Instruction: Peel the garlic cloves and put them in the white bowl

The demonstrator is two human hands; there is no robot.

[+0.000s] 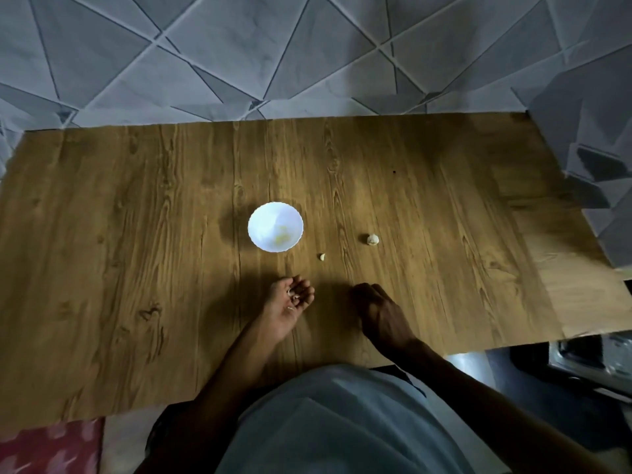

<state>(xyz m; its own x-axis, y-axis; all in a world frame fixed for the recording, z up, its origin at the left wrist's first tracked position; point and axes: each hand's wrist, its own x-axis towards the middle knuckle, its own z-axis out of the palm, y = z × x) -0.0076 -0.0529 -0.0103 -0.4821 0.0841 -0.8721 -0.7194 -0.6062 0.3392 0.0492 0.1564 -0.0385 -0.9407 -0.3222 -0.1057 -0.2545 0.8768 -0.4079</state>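
Observation:
The white bowl (275, 226) stands in the middle of the wooden table (136, 234), with something pale yellow in its bottom. A small garlic clove (322, 257) lies just right of the bowl, and a larger garlic piece (372, 239) lies further right. My left hand (290, 304) is palm up below the bowl, its fingers curled round small pale bits of garlic skin. My right hand (379, 311) rests back up on the table beside it, fingers curled down; whether it holds anything is hidden.
A patterned grey wall (307, 53) stands behind the table. My pale clothing (342, 422) fills the near edge. A red patterned cloth (51, 446) lies at the lower left, and a dark object (581, 357) sits off the table's right corner.

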